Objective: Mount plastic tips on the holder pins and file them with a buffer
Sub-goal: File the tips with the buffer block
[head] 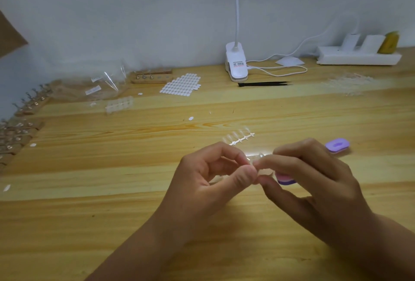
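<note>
A pale grey-white plastered wall (134, 11) stood behind a wide light-yellow wooden table with clear grain lines (89, 191). At the far edge of the table, close to the wall, stood a white clip-on lamp with a thin bending neck (236, 65); its head was out of view. A thin white cable (280, 73) lay beside it, and a white power strip (359, 59) lay further right. The light was soft.

Head-worn, forward-down, close over table (94, 191).

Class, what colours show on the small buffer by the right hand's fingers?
The buffer is pink over purple, in the head view.
</note>
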Tool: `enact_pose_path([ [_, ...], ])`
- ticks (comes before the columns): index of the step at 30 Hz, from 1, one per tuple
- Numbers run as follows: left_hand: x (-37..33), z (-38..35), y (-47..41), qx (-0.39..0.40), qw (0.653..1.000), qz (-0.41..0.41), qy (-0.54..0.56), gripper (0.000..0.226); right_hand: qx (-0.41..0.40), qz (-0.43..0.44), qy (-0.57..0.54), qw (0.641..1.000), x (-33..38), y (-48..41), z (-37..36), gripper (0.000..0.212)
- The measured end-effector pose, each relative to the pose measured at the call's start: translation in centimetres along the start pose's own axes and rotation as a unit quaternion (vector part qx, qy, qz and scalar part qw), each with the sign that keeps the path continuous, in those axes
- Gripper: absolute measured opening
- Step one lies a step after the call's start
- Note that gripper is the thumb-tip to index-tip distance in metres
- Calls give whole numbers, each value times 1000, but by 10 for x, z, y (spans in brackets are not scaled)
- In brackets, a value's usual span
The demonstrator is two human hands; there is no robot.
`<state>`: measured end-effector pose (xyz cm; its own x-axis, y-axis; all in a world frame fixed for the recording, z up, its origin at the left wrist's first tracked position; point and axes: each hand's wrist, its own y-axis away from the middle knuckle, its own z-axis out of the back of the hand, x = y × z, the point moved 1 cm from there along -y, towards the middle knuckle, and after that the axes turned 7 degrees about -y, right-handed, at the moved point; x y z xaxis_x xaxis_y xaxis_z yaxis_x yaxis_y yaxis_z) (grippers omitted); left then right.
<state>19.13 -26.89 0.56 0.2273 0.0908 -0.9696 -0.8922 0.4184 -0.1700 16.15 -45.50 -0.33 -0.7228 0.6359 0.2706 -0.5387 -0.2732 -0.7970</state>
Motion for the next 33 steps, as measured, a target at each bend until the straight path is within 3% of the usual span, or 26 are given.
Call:
enact_pose_path([
  [5, -3, -1, 2, 10, 999, -31, -12, 26, -19, -32, -55, 998, 3, 0, 1, 17],
  [8, -4, -1, 3, 12, 997, -71, -36, 39, -29, -56, -98, 993, 3, -2, 1, 9],
  [13, -5, -4, 4, -44, 984, -146, -87, 49, -32, -103, -158, 982, 7, -5, 0, 14],
  [18, -6, -2, 4, -84, 975, -171, -115, 40, -18, -166, -209, 963, 9, -4, -2, 9],
  [23, -7, 1, 3, -96, 978, -143, -119, 34, 4, -203, -229, 952, -1, -2, 2, 34],
  [28, -5, 0, 3, -83, 990, -76, -89, 30, -21, -166, -246, 955, -4, -2, 4, 24],
  [33, -7, 0, 3, -85, 993, -64, -47, 31, -11, -99, -231, 968, 4, -4, 0, 27],
])
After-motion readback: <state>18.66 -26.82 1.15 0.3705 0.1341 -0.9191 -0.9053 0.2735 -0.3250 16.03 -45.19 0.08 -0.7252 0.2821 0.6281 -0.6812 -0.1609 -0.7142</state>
